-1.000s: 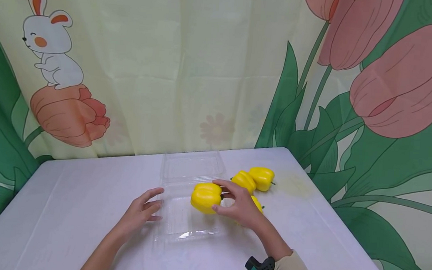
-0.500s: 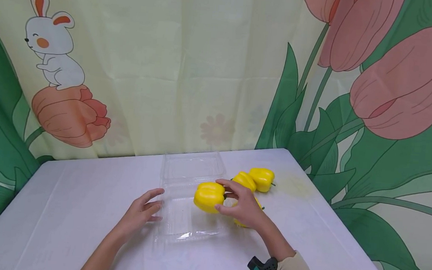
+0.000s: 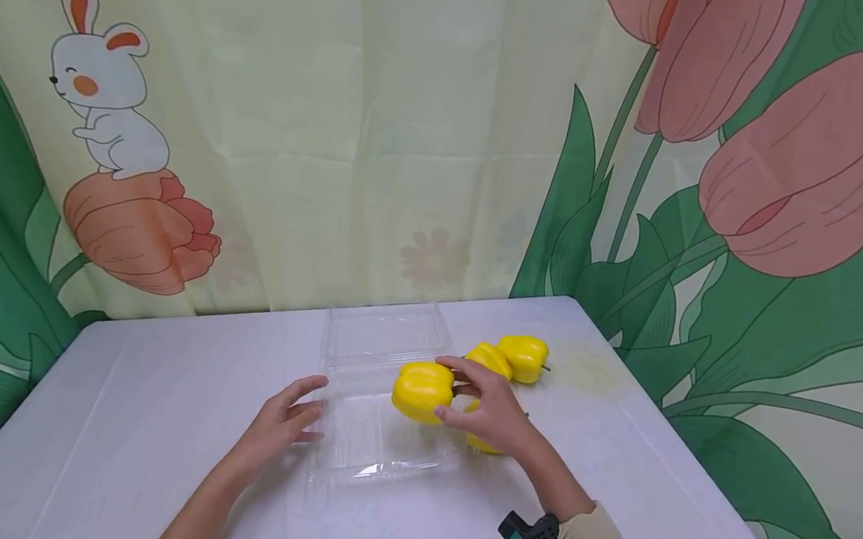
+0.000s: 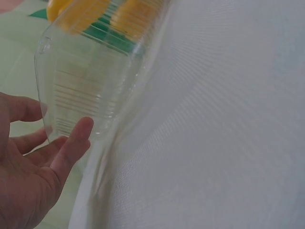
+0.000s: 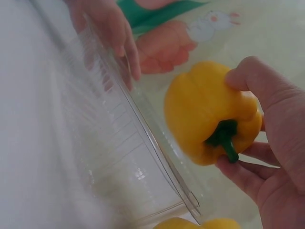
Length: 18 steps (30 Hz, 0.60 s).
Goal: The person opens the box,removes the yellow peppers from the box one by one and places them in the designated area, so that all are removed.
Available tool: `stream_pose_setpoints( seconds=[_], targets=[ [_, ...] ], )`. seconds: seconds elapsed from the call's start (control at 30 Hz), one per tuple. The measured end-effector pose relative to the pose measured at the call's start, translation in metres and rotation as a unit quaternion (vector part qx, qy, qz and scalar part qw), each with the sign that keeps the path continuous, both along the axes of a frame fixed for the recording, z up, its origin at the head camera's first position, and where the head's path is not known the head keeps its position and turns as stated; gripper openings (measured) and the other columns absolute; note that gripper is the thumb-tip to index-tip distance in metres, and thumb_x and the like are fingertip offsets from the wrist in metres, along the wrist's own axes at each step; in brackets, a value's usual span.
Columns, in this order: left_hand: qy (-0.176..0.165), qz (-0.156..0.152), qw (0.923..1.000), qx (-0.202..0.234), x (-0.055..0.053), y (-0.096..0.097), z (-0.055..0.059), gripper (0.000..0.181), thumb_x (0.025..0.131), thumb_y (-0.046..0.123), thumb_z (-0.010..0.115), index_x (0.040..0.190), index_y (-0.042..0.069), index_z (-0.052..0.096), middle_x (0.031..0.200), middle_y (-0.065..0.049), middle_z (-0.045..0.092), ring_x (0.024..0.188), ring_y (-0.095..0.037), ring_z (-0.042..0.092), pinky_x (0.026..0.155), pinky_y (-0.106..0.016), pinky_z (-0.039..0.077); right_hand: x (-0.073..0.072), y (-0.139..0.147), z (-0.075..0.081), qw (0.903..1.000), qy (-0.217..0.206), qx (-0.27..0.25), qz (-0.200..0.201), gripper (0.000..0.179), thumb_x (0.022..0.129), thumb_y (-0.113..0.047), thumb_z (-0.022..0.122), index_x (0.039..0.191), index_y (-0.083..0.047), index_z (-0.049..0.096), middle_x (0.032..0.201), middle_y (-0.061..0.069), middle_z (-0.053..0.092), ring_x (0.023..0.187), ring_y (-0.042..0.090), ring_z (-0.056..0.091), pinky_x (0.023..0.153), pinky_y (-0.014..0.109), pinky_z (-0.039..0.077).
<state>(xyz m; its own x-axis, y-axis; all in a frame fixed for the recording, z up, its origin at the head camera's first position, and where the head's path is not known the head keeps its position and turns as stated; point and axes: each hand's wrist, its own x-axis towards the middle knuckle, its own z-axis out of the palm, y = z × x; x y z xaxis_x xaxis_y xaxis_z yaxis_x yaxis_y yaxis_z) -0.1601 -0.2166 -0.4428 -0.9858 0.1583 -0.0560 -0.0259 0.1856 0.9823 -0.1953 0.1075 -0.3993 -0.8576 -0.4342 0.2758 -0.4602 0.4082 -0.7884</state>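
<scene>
My right hand (image 3: 493,407) holds a yellow bell pepper (image 3: 421,391) above the right part of a clear plastic clamshell container (image 3: 352,443). In the right wrist view the thumb and fingers grip the bell pepper (image 5: 205,105) around its stem end, the green stem facing the hand. Loosely spread, my left hand (image 3: 278,426) is at the container's left edge. The left wrist view has the fingers of the left hand (image 4: 35,167) at the clear wall, the thumb in front. Another yellow bell pepper (image 3: 483,442) lies partly hidden behind the right hand.
Two more yellow bell peppers, one nearer (image 3: 489,359) and one farther (image 3: 523,358), lie at the back right of the white table (image 3: 167,401). The container's lid (image 3: 385,333) lies folded back toward the printed curtain (image 3: 296,168).
My right hand has moved slightly to the right with the bell pepper in its grip. The left hand has stayed at the container's left edge.
</scene>
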Motion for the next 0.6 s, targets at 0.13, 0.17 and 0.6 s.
stream_pose_setpoints(
  seconds=[0.13, 0.17, 0.6],
  targets=[
    [-0.002, 0.001, 1.0000, -0.004, -0.0002, -0.0002, 0.0000, 0.051, 0.098, 0.011, 0.052, 0.146, 0.007, 0.035, 0.156, -0.013, 0.031, 0.138, -0.039, 0.041, 0.087, -0.036, 0.059, -0.0009, 0.0014, -0.0014, 1.0000, -0.004, -0.002, -0.003, 0.061, 0.080, -0.018, 0.077, 0.136, -0.016, 0.053, 0.134, 0.002, 0.058, 0.114, 0.021, 0.060, 0.097, 0.036, 0.054],
    [-0.002, 0.002, 1.0000, -0.004, -0.0001, -0.0004, -0.0002, 0.051, 0.098, 0.011, 0.052, 0.146, 0.007, 0.035, 0.156, -0.013, 0.031, 0.138, -0.039, 0.041, 0.087, -0.036, 0.059, -0.0009, 0.0015, -0.0016, 1.0000, -0.006, -0.001, -0.005, 0.061, 0.080, -0.018, 0.077, 0.136, -0.016, 0.053, 0.134, 0.002, 0.058, 0.114, 0.021, 0.060, 0.097, 0.036, 0.054],
    [-0.002, 0.003, 1.0000, -0.008, -0.0007, -0.0012, -0.0016, 0.051, 0.099, 0.013, 0.052, 0.146, 0.008, 0.035, 0.156, -0.012, 0.031, 0.137, -0.038, 0.042, 0.087, -0.036, 0.059, -0.0043, 0.0052, -0.0051, 0.9998, -0.007, 0.004, -0.016, 0.061, 0.080, -0.018, 0.077, 0.136, -0.017, 0.053, 0.134, 0.000, 0.058, 0.113, 0.019, 0.060, 0.099, 0.039, 0.053]
  ],
)
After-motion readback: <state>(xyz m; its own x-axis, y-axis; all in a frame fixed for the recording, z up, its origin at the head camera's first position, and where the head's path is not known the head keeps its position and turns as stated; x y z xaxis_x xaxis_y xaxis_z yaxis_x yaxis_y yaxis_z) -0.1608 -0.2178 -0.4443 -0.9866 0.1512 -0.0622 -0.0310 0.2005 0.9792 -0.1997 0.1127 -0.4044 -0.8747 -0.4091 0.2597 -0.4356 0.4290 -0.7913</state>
